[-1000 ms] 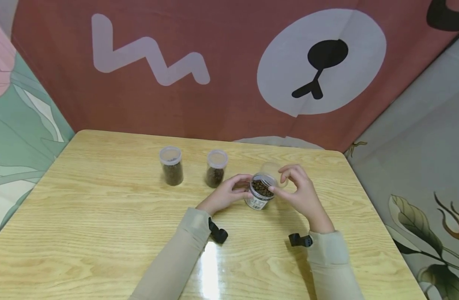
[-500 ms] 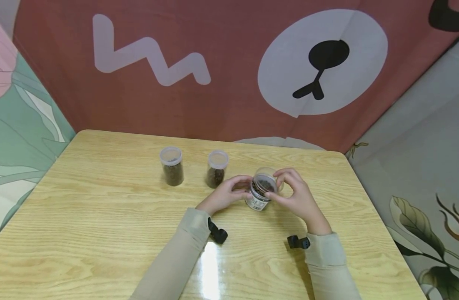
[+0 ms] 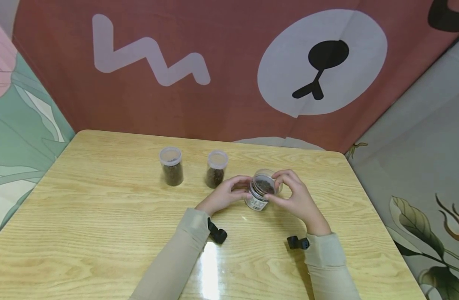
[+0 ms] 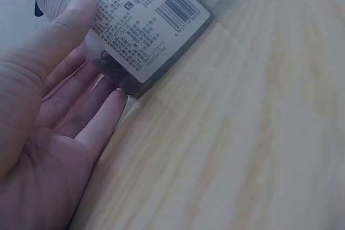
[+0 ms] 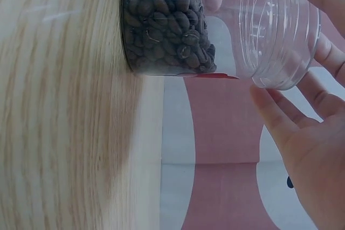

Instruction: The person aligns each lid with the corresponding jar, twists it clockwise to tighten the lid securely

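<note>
A clear jar (image 3: pixel 256 203) of coffee beans with a printed label stands on the table, right of centre. From its left side, my left hand (image 3: pixel 226 194) holds it; in the left wrist view, the thumb lies near the label (image 4: pixel 151 22) and the fingers reach behind. My right hand (image 3: pixel 296 199) pinches a clear lid (image 3: pixel 266 173) at the jar's mouth. In the right wrist view, fingers curve round the lid (image 5: pixel 296 36), above the dark coffee beans (image 5: pixel 167 28). Whether the lid sits level on the thread is hard to tell.
Two more lidded clear jars stand left of my hands: one holding dark contents (image 3: pixel 215 175), the other brownish contents (image 3: pixel 173 173). The wooden table (image 3: pixel 102 225) ends at a red printed cloth (image 3: pixel 229 108) behind.
My right hand has brought the clear lid from behind and right of the jar onto its mouth, covering the beans. In the last half second it moved slightly. My left hand stays at the jar.
</note>
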The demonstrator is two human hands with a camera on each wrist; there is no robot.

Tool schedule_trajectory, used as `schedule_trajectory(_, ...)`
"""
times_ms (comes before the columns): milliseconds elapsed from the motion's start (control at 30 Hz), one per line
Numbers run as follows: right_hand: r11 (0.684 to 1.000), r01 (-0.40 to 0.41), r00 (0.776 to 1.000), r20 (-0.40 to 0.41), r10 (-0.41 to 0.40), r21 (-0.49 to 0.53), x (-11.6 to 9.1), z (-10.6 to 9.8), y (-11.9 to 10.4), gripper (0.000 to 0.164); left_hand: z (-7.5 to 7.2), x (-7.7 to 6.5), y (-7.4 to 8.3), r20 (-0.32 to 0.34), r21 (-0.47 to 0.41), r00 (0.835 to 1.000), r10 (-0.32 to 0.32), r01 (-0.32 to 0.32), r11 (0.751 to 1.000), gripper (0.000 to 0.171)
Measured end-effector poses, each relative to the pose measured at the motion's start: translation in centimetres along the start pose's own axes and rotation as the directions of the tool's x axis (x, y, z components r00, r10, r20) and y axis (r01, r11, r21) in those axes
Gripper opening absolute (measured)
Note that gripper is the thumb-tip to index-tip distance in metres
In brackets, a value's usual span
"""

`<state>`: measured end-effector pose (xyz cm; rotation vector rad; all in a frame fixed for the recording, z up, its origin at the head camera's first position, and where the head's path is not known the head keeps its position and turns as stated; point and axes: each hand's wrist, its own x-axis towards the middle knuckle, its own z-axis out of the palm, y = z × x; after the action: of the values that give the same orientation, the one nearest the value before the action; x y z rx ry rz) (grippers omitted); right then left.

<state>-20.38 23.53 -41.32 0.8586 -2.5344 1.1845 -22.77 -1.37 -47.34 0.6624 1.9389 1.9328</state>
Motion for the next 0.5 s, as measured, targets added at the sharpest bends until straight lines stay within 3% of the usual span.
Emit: schedule_trajectory(500,0.999,0.032,0.999,0.034,-0.031,-0.034,0.11,0.09,-0.34,0.038,-0.12,-0.04,0.2,0.004,0.021,1.0,-0.026,0.026,0.999,0.054)
